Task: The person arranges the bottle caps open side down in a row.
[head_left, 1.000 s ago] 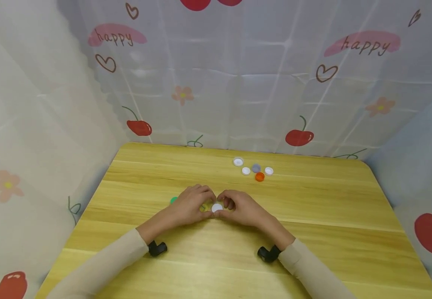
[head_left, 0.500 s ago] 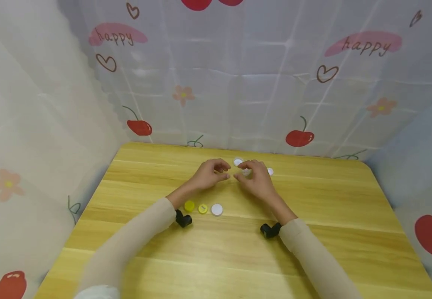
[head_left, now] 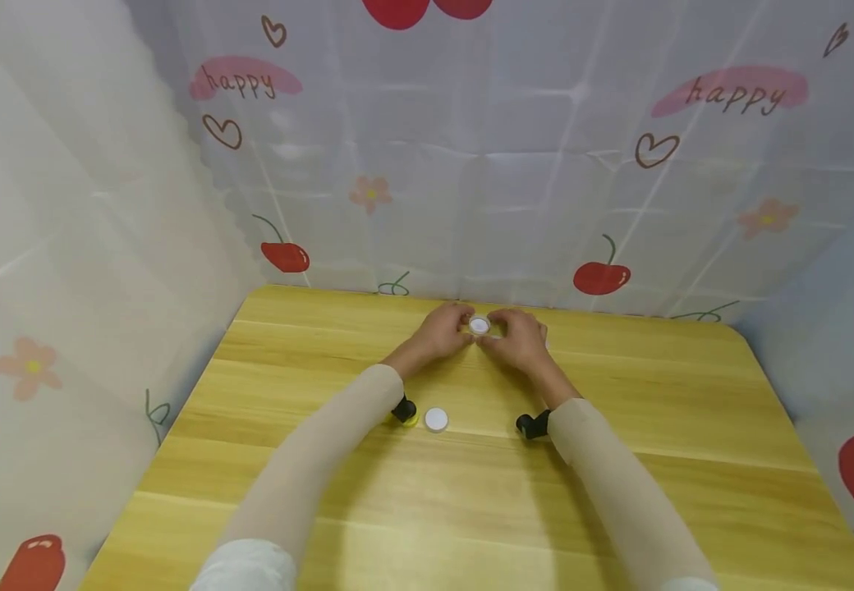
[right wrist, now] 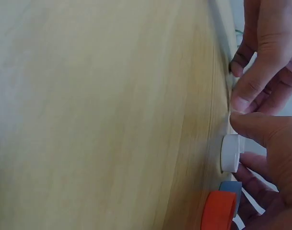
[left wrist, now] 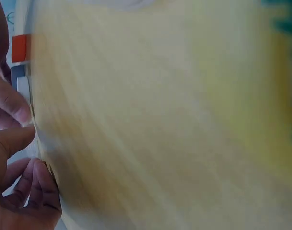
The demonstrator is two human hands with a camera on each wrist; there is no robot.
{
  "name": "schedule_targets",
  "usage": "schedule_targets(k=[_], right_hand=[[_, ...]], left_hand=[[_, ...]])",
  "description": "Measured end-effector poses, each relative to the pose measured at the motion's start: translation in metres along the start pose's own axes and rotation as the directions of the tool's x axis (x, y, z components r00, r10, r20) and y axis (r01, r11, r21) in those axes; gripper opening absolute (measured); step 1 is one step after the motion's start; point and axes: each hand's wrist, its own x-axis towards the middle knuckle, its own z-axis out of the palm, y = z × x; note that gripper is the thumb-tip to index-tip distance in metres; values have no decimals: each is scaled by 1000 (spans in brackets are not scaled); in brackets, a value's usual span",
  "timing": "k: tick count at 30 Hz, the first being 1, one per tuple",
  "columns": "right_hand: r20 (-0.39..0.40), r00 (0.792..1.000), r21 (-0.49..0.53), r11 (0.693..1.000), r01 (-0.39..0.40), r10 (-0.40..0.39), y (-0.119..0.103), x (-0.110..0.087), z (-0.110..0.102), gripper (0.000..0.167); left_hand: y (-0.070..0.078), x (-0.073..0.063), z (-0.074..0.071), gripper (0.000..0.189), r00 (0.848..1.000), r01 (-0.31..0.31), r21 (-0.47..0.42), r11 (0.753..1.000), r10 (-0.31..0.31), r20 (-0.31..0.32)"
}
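Toward the back of the wooden table (head_left: 619,460), a small round white cap (head_left: 479,326) lies between my two hands. My left hand (head_left: 443,330) holds it from the left, thumb in front and fingers behind. From the other side my right hand (head_left: 521,338) holds it too, with thumb and forefinger. Both wrist views hide this cap behind the fingertips. Beside the right fingers, the right wrist view shows another white cap (right wrist: 230,153), a blue-grey cap (right wrist: 232,187) and an orange cap (right wrist: 218,211).
Nearer the table's middle lies a white disc-like cap (head_left: 436,419). A yellow cap (head_left: 410,419) is left of it, partly covered by the black wrist camera (head_left: 403,409). A printed curtain (head_left: 471,180) hangs behind the table and on both sides.
My hands let go of the white cap at the table's middle, which stays there. They have moved to the back and now hold another white cap.
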Motion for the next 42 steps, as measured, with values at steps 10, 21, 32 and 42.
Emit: schedule_targets(k=[10,21,32,42], right_hand=[[-13,1000,22,1000,-15,16,-5,0,3,42],[18,997,25,997,77,-78,-3,-2,-8,38],[-12,993,392,913,114,-119,1,-26,-23,42],[-81,973,606,765,220,-216,-13,-69,-38,34]], left_hand=[[-2,3,0,30,1000,-1,-31,1000,1,-5],[-5,-4,-3,31,999,-50,-108,993,50,-2],[-5,-28,-14,28,983,-182,-347,920,160,-91],[22,-81,-18,30,961,-261,-521,813,171,-215]])
